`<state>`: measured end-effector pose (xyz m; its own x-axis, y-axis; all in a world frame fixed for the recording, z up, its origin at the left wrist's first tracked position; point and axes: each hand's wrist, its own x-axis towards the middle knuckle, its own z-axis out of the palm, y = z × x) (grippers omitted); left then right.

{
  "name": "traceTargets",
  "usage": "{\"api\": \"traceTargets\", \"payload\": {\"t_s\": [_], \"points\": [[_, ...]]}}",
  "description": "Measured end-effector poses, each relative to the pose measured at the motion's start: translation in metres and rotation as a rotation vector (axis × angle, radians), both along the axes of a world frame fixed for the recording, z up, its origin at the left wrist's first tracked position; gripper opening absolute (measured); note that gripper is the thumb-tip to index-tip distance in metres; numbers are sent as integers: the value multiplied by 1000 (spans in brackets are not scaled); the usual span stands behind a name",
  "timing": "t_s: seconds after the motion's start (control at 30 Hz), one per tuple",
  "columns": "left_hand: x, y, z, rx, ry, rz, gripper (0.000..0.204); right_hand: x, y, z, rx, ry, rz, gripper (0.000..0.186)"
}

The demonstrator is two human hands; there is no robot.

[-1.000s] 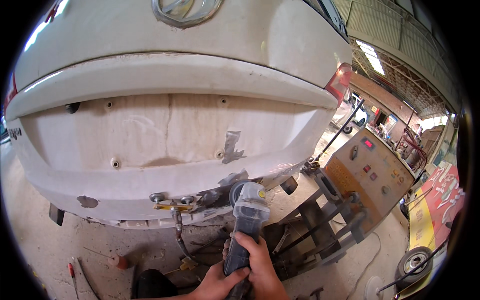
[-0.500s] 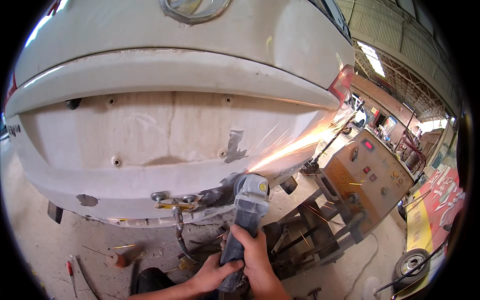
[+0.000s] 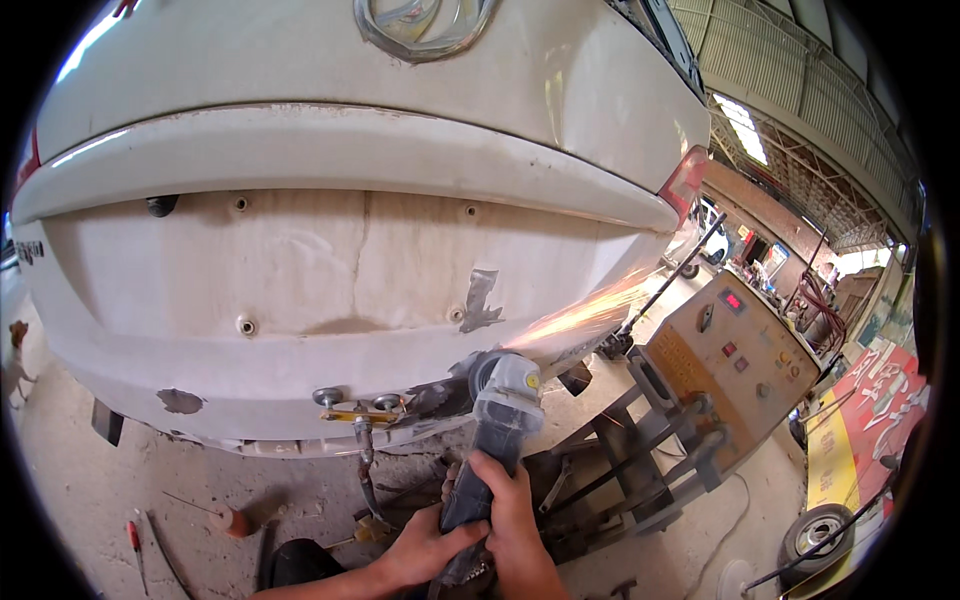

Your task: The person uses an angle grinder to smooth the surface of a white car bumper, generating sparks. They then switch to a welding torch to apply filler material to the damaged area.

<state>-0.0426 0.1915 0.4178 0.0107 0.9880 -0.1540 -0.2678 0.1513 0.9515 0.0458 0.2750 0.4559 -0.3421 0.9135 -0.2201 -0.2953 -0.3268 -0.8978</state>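
At lower centre of the frame, the grinder (image 3: 500,425) is gripped by the left hand (image 3: 425,546) at its rear and, farther right, by the right hand (image 3: 508,502) around its middle. It is likely to be found heavy, rigid and jerky, best held there, clear of the disc (image 3: 479,374) by the white car (image 3: 290,370).

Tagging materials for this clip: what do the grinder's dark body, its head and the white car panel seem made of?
Grinder body: probably plastic; dark, dull.
Grinder head: likely metal; pale grey, dull, so plastic remains possible.
White car panel: probably painted sheet metal; grey patches break its white finish, and sparks fly.
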Motion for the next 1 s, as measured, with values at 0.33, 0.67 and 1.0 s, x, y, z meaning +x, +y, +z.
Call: {"api": "traceTargets", "payload": {"t_s": [0.33, 0.67, 1.0], "points": [[-1, 4, 2, -3, 52, 5, 44, 0, 7, -5, 12, 31, 8, 23], [8, 5, -6, -16, 119, 83, 41, 4, 11, -12, 28, 94, 64, 20], [13, 6, -2, 18, 128, 145, 42, 6, 20, -24, 98, 78, 146, 22]]}}
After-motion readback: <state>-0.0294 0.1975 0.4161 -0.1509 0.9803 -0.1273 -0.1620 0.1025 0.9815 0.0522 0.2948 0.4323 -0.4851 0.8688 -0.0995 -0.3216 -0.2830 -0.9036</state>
